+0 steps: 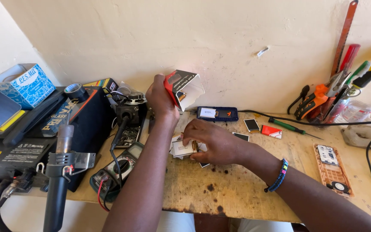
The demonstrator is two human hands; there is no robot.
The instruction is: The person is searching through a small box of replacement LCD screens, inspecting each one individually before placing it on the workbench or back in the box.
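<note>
My left hand (159,98) holds up a small red and white cardboard box (184,89), tilted with its open end toward me. My right hand (211,139) rests on the wooden bench (237,189) just below it. Its fingers pinch a small white display panel (183,148) on top of a little pile of similar flat panels. A beaded bracelet (278,176) circles my right wrist.
A hot-air gun (59,172), multimeter (117,169) and black station (44,133) crowd the left. A blue phone body (217,114), small screens (251,125), a red box (271,131) and screwdriver (293,127) lie behind. An opened phone (332,168) lies right, beside pliers (312,101).
</note>
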